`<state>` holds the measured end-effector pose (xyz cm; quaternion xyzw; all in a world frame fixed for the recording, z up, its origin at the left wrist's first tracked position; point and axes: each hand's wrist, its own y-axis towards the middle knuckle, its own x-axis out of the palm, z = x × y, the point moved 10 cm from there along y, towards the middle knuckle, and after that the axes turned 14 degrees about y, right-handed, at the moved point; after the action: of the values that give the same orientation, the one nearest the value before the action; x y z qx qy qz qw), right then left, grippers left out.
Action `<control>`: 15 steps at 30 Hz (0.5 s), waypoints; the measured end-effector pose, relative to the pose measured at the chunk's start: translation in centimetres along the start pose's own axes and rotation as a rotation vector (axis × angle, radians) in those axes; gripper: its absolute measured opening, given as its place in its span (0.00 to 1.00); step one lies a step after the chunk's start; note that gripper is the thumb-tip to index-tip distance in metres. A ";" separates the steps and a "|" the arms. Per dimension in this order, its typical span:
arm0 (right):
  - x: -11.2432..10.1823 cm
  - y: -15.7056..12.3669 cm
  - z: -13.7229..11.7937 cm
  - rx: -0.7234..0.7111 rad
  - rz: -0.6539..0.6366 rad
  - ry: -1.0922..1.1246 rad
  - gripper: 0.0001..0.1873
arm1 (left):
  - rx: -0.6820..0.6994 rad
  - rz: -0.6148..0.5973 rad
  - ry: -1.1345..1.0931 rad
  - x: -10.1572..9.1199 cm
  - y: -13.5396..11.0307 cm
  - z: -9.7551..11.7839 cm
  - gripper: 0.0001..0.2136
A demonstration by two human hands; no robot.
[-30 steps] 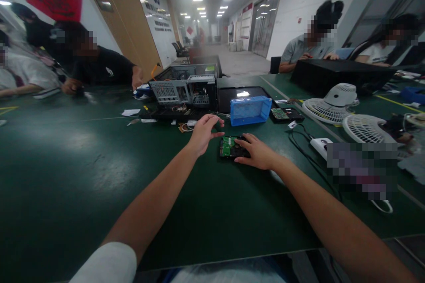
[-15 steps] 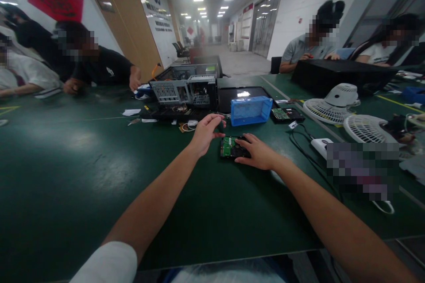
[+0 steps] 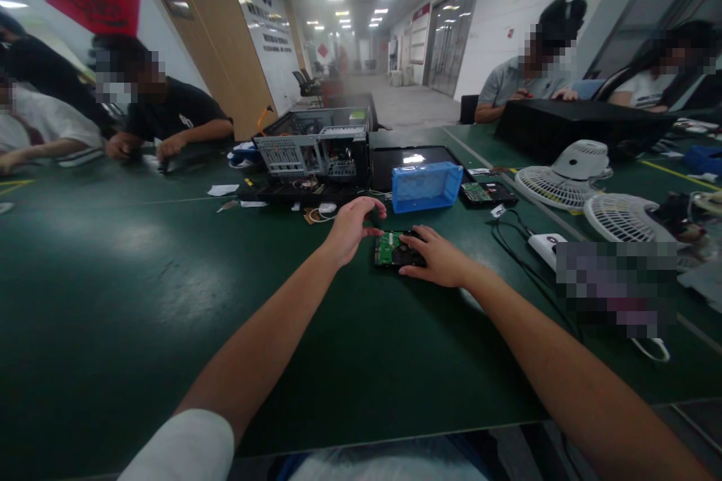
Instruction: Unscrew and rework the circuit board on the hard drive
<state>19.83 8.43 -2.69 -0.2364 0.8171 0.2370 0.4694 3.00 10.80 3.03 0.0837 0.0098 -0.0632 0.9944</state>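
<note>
A hard drive (image 3: 390, 249) with its green circuit board facing up lies on the dark green table (image 3: 141, 278) in front of me. My right hand (image 3: 437, 257) rests on its right half, fingers curled over the black part and gripping it. My left hand (image 3: 353, 225) hovers just left of the drive, fingers spread and curved, holding nothing. Behind the hands stand a blue plastic bin (image 3: 426, 186) and an open computer case (image 3: 313, 154).
A second drive (image 3: 485, 194) lies right of the bin. Two white fans (image 3: 564, 176) and a black cable (image 3: 519, 244) lie to the right. Paper scraps (image 3: 222, 190) lie left of the case. Other people sit at the far left and far right of the table.
My left hand has drifted slightly right, toward the drive. The person at the far left has lowered a hand to the table. My right hand stays on the drive.
</note>
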 end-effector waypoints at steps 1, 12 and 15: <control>0.0 0.0 0.0 -0.003 0.003 0.002 0.45 | -0.002 0.008 0.000 -0.1 0.0 0.0 0.10; 0.0 0.0 0.1 0.006 -0.003 0.009 0.45 | -0.010 -0.036 -0.002 0.3 -0.1 0.0 0.11; 0.0 0.0 0.1 0.001 0.001 0.010 0.45 | 0.004 -0.035 -0.030 0.3 -0.1 0.0 0.10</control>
<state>19.93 8.49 -2.79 -0.2368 0.8197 0.2356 0.4654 3.33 10.72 2.98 0.0847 -0.0038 -0.0819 0.9930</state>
